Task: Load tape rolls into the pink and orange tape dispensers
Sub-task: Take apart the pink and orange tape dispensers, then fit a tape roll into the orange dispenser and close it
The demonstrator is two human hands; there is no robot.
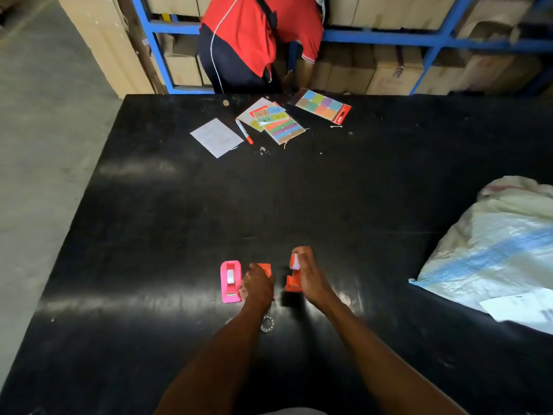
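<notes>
A pink tape dispenser (230, 281) lies flat on the black table (179, 205) with a white tape roll (230, 276) seated in it. Just to its right, my left hand (257, 287) covers an orange dispenser (265, 269), gripping it from above. My right hand (311, 280) holds a second orange dispenser (292, 283) tilted on its side, fingers around its top where a white tape roll (296, 262) shows. A small clear tape roll (267, 324) lies on the table under my left wrist.
At the table's far side lie a white paper (217, 141), an orange-capped marker (244, 131) and coloured sticky-note packs (323, 105). A big white sack (502, 250) fills the right side. A person in red (254, 40) bends at blue shelving.
</notes>
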